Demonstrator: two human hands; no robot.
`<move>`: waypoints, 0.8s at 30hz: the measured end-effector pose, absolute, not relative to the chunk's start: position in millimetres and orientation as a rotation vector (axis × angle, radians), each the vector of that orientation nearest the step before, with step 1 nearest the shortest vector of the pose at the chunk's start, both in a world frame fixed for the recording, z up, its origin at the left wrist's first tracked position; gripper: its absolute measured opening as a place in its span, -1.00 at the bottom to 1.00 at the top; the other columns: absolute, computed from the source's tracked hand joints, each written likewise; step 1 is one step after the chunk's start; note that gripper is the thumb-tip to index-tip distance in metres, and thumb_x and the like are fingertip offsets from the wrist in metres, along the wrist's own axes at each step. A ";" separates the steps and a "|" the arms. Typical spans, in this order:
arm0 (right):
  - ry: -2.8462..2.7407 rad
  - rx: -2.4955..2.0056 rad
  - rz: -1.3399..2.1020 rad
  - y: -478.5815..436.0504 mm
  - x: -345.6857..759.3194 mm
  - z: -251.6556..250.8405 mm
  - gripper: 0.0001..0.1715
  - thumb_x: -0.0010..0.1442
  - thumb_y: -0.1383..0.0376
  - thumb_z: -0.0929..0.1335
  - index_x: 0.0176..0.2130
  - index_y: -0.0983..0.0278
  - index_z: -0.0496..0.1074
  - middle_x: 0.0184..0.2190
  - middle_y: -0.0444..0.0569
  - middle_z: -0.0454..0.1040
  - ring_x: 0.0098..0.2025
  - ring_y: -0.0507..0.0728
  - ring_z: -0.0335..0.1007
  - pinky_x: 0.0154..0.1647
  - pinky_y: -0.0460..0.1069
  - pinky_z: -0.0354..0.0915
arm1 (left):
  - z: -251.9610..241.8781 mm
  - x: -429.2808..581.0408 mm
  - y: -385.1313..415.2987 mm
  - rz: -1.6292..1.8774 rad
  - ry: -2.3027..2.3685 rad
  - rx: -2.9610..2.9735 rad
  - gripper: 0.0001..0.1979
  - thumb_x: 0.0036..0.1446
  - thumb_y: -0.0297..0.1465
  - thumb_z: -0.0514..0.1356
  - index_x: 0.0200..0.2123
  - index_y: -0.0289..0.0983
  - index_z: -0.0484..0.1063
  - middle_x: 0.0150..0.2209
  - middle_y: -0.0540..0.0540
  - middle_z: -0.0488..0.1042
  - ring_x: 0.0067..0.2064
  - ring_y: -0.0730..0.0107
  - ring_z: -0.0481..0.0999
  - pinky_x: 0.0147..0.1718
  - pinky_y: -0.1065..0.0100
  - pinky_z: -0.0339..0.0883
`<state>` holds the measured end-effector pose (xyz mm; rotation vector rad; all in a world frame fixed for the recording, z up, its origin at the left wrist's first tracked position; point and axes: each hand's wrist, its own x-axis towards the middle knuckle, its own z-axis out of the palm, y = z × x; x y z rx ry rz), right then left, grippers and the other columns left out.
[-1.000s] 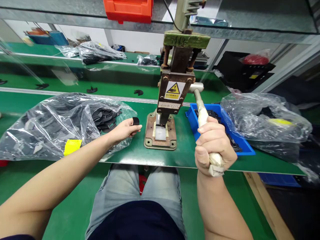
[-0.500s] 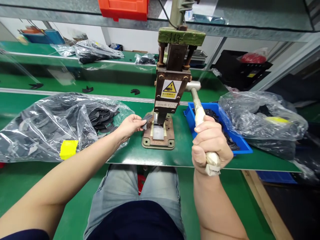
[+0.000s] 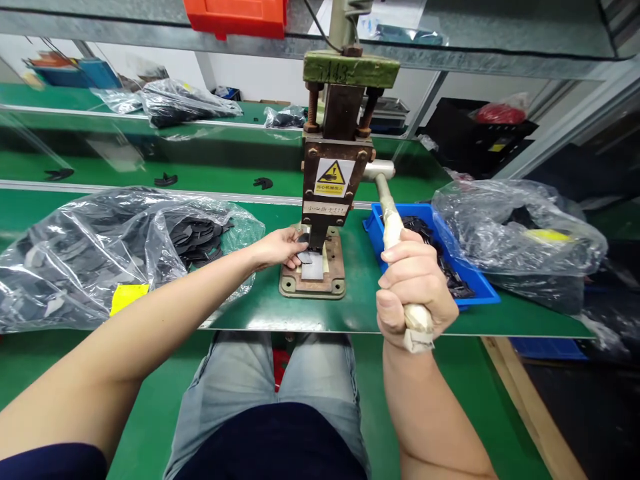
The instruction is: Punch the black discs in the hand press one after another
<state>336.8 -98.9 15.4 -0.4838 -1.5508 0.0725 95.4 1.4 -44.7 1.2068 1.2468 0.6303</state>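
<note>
My left hand (image 3: 281,249) pinches a thin dark curved piece (image 3: 305,256) at the foot of a hand press (image 3: 327,180). Part of that piece lies over the pale plate (image 3: 313,270) on the press base, close under the ram (image 3: 317,235). Wrapped around the press lever (image 3: 393,223) is my right hand (image 3: 417,287), its fingers closed on the taped handle. To the left, a clear plastic bag (image 3: 100,247) spills similar dark pieces (image 3: 197,237) from its mouth.
A blue tray (image 3: 483,291) of dark pieces stands right of the press, beside another plastic bag (image 3: 520,260). Several dark pieces, one of them a hooked piece (image 3: 263,183), lie along the back. A metal shelf (image 3: 240,43) with an orange bin (image 3: 240,15) hangs above.
My left hand has moved right, bringing the dark curved piece from beside the press base to under the ram. My right hand keeps its hold on the lever. The view has shifted slightly.
</note>
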 end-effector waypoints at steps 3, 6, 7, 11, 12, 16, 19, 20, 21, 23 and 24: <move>-1.544 -0.487 0.070 -99.1 336.2 15.4 -0.72 0.18 0.26 0.45 -0.50 0.17 0.34 -0.51 -0.24 0.42 -0.21 0.13 0.51 0.25 0.41 0.41 | -40.0 95.6 9.9 0.529 1.203 1.292 -0.78 0.27 -0.34 0.37 -0.18 -0.27 0.38 -0.56 0.03 0.47 -0.57 0.45 0.54 -0.57 0.50 0.43; -1.541 -0.497 0.063 -98.6 335.9 14.7 -0.71 0.19 0.24 0.44 -0.50 0.17 0.33 -0.52 -0.25 0.42 -0.22 0.12 0.51 0.23 0.39 0.43 | -35.7 97.3 18.0 0.465 1.234 1.345 -0.77 0.20 -0.38 0.41 -0.18 -0.26 0.42 -0.53 0.04 0.47 -0.59 0.48 0.51 -0.60 0.50 0.39; -1.538 -0.500 0.057 -98.3 335.8 14.3 -0.70 0.20 0.23 0.44 -0.50 0.16 0.33 -0.52 -0.25 0.41 -0.22 0.11 0.51 0.23 0.39 0.43 | -34.7 98.4 20.4 0.452 1.261 1.352 -0.76 0.17 -0.39 0.43 -0.18 -0.26 0.43 -0.52 0.05 0.47 -0.60 0.49 0.50 -0.61 0.51 0.37; -1.527 -0.486 0.044 -97.3 335.5 13.6 -0.68 0.21 0.22 0.44 -0.51 0.17 0.32 -0.53 -0.25 0.41 -0.24 0.10 0.51 0.22 0.38 0.44 | -32.9 105.5 27.4 0.392 1.362 1.304 -0.72 0.08 -0.43 0.47 -0.20 -0.24 0.45 -0.57 0.07 0.45 -0.64 0.51 0.44 -0.62 0.51 0.31; -1.526 -0.481 0.044 -97.2 335.6 13.8 -0.69 0.21 0.24 0.44 -0.51 0.18 0.32 -0.53 -0.25 0.41 -0.24 0.10 0.51 0.21 0.38 0.44 | -32.7 107.7 28.1 0.368 1.372 1.286 -0.72 0.08 -0.42 0.47 -0.20 -0.24 0.45 -0.59 0.07 0.44 -0.65 0.51 0.43 -0.62 0.51 0.30; -1.539 -0.470 0.060 -96.8 336.9 16.6 -0.71 0.18 0.27 0.44 -0.51 0.20 0.33 -0.52 -0.24 0.42 -0.25 0.11 0.51 0.19 0.38 0.43 | -26.9 113.6 26.1 0.319 1.358 1.295 -0.72 0.09 -0.41 0.45 -0.19 -0.25 0.44 -0.62 0.06 0.42 -0.64 0.48 0.43 -0.57 0.48 0.34; -1.563 -0.449 0.037 -95.4 338.0 19.1 -0.73 0.15 0.28 0.45 -0.51 0.21 0.35 -0.51 -0.22 0.45 -0.25 0.12 0.51 0.16 0.37 0.44 | -14.4 99.5 23.2 0.339 1.198 1.353 -0.75 0.12 -0.39 0.42 -0.20 -0.28 0.43 -0.49 -0.04 0.52 -0.52 0.41 0.53 -0.47 0.41 0.43; -1.566 -0.443 0.028 -94.6 338.3 19.4 -0.73 0.14 0.28 0.46 -0.51 0.21 0.35 -0.51 -0.21 0.45 -0.25 0.12 0.52 0.15 0.37 0.44 | -9.1 88.2 22.5 0.352 1.127 1.378 -0.75 0.12 -0.37 0.41 -0.20 -0.29 0.44 -0.41 -0.10 0.57 -0.44 0.38 0.58 -0.42 0.38 0.45; -1.569 -0.438 0.024 -93.8 338.5 19.4 -0.72 0.14 0.28 0.47 -0.51 0.20 0.35 -0.52 -0.21 0.45 -0.25 0.12 0.52 0.15 0.38 0.44 | -3.9 73.6 21.5 0.369 1.076 1.415 -0.74 0.12 -0.33 0.40 -0.18 -0.30 0.46 -0.31 -0.14 0.60 -0.36 0.34 0.61 -0.37 0.35 0.47; -1.573 -0.442 0.027 -92.1 338.6 18.7 -0.71 0.15 0.26 0.47 -0.51 0.19 0.34 -0.52 -0.22 0.44 -0.25 0.12 0.52 0.15 0.40 0.44 | 4.8 36.5 16.9 0.392 1.106 1.567 -0.68 0.14 -0.22 0.38 -0.11 -0.27 0.51 -0.18 -0.16 0.62 -0.25 0.32 0.62 -0.28 0.32 0.46; -1.572 -0.446 0.029 -91.4 338.5 18.1 -0.71 0.16 0.25 0.46 -0.51 0.18 0.34 -0.52 -0.23 0.44 -0.25 0.12 0.52 0.16 0.41 0.44 | 7.3 16.2 12.7 0.365 1.196 1.675 -0.66 0.15 -0.17 0.37 -0.09 -0.25 0.52 -0.17 -0.13 0.62 -0.23 0.32 0.61 -0.25 0.32 0.44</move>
